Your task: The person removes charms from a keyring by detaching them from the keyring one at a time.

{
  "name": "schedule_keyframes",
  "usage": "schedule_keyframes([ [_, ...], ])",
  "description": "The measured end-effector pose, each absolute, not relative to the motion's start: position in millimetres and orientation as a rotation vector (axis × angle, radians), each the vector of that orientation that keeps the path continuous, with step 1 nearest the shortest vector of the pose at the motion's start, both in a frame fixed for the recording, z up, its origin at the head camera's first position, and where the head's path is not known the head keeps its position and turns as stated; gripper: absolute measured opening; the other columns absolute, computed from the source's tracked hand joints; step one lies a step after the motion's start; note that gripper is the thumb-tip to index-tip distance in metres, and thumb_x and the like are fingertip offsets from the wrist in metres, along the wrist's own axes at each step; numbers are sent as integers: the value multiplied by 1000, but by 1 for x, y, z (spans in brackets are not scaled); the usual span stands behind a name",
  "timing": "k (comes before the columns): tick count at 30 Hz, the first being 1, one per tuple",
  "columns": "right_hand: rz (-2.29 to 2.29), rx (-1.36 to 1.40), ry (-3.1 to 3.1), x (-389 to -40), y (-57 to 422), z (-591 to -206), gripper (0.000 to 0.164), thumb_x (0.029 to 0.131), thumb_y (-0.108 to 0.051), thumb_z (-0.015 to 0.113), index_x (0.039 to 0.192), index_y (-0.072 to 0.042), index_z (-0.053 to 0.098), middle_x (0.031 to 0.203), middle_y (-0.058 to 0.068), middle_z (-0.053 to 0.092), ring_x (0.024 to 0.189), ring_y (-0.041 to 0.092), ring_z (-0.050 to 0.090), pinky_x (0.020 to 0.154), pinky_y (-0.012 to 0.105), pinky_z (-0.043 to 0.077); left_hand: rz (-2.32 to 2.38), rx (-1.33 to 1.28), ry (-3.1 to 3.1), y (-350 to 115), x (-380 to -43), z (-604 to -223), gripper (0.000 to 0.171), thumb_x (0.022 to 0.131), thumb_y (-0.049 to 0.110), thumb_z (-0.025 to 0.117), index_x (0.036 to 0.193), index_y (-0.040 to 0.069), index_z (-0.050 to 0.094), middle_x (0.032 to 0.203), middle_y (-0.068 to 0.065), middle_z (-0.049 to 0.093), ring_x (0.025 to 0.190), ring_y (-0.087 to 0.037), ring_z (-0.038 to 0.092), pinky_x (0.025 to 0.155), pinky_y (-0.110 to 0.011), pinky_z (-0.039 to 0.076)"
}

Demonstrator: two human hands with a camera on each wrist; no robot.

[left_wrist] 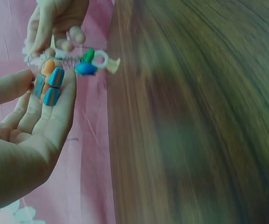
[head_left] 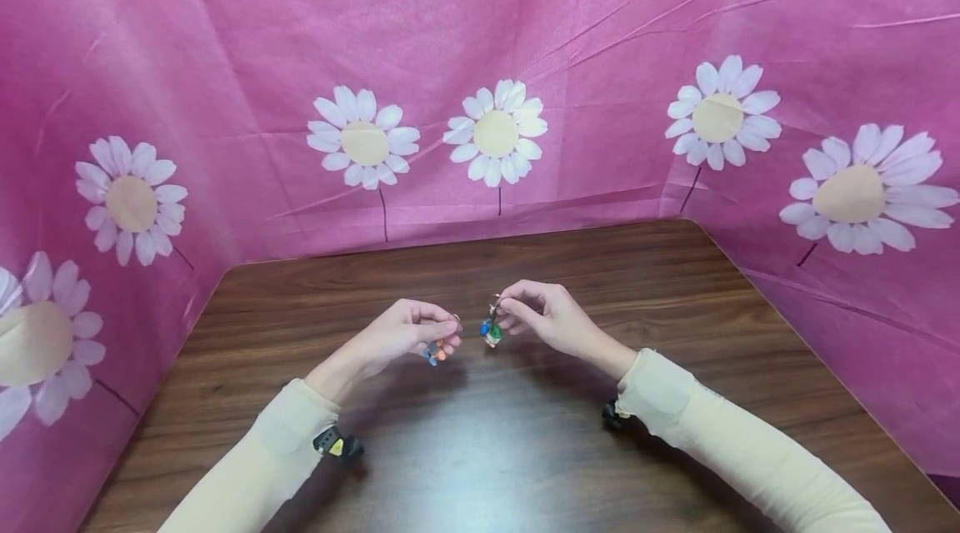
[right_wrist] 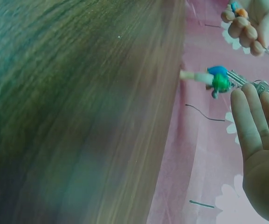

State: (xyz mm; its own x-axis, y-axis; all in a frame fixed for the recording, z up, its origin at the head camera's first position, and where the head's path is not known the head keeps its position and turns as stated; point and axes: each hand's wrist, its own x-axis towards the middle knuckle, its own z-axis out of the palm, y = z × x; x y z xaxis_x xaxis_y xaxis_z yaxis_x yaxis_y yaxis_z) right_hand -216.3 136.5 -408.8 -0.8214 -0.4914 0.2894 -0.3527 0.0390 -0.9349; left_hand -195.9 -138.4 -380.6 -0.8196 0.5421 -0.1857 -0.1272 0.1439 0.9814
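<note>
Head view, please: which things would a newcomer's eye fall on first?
Most likely, the pink cloth with white daisies, behind and beside the brown table, catches the eye first. Above the table, the left hand holds a blue-and-orange charm, and a green-and-blue charm hangs from the right hand.

We see a smooth wood-grained table [head_left: 480,450], glossy toward its near edge. Along its far and side edges stands pink cloth [head_left: 600,7], creased, with a faint sheen. The orange-and-blue charm [left_wrist: 52,85] and green-and-blue charm [right_wrist: 220,83] look plastic; the latter's chain [right_wrist: 237,78] looks metallic. We find the cream sleeves [head_left: 750,450] matt fabric.
</note>
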Motion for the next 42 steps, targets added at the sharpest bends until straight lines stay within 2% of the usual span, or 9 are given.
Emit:
schedule_keyframes([
  [3,-1915,-852,2165,-215,140,-408,14,102,-9,62,107,3,68,99,18,73,86,43,72,74,56,59,1687,398,1983,-150,-198,-381,27,100,12,65,115,-11,66,91,-12,74,82,-20,70,71,-31,60],
  [6,-1917,-825,2133,-213,143,-409,16,102,-10,63,108,4,67,100,20,72,87,44,71,75,58,58,1646,402,2033,-165,-201,-386,30,100,11,65,116,-15,63,94,-18,72,81,-21,70,70,-30,60],
  [10,-1908,-827,2120,-213,147,-411,17,102,-10,62,108,5,67,99,22,72,86,43,71,74,58,58,1613,366,2062,-186,-207,-398,35,101,10,63,118,-19,59,97,-21,71,77,-15,68,70,-29,60],
  [20,-1906,-814,2094,-214,150,-411,16,102,-9,62,109,5,67,100,23,72,87,46,71,74,58,58,1513,231,2255,-236,-225,-417,33,101,14,62,116,-16,62,91,-13,71,74,-14,64,65,-27,57],
  [27,-1887,-812,2089,-214,149,-411,17,102,-8,61,109,7,66,100,24,71,86,45,71,75,59,58,1547,80,2294,-265,-233,-424,29,102,10,60,111,-18,62,84,-5,69,69,-11,63,63,-25,56],
  [35,-1878,-807,2083,-215,148,-412,19,103,-8,60,110,9,65,100,27,71,87,46,71,75,59,57,1579,4,2238,-274,-231,-423,25,102,12,61,108,-12,65,79,-3,69,68,-11,65,63,-26,57],
  [42,-1890,-786,2078,-215,146,-413,18,102,-9,61,109,7,66,101,23,71,86,50,69,74,59,58,1570,2,2273,-282,-227,-424,33,103,14,62,116,-17,62,86,-6,68,71,-13,69,69,-31,61],
])
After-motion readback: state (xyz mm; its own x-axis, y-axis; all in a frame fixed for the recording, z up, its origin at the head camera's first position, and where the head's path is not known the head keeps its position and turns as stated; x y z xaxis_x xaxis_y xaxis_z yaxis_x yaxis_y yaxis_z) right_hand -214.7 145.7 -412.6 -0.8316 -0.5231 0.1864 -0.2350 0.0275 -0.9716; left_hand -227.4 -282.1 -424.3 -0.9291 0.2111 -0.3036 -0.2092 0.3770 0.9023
